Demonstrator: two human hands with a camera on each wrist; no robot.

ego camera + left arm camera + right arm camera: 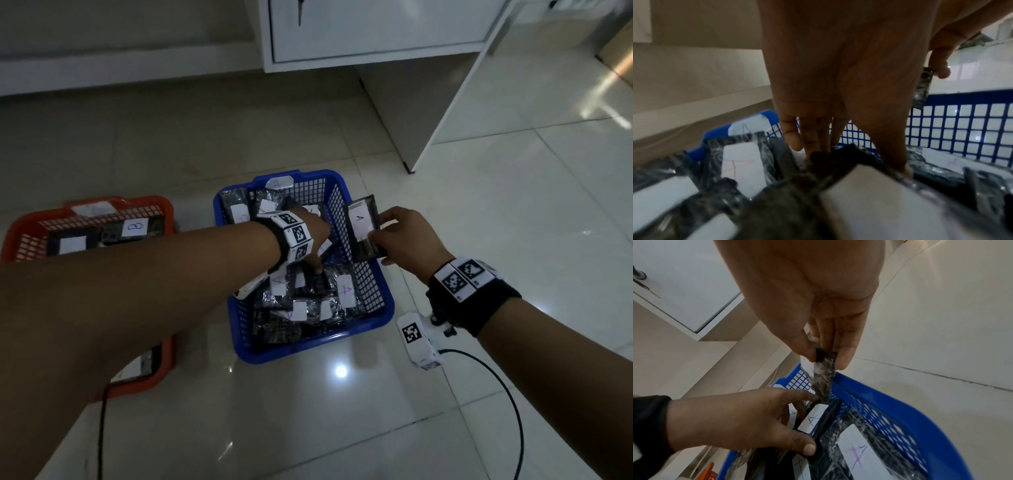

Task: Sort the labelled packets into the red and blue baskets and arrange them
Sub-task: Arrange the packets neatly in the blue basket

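A blue basket [315,346] on the floor holds several black packets with white "A" labels [346,291]. My left hand [318,246] reaches down into it. Its fingers and thumb [807,449] grip a bunch of upright packets [809,420]. My right hand [378,229] pinches one black packet labelled A [363,240] by its edge and holds it upright just above the basket's right rim [900,405]. That packet's lower end [822,386] hangs down beside my left index finger. The red basket [164,212], to the left, holds packets, one labelled B [134,226].
A white cabinet [376,31] and its side panel [445,120] stand behind the baskets on the glossy tiled floor. A black cable [496,394] loops on the tiles at the right. My left forearm crosses over the red basket.
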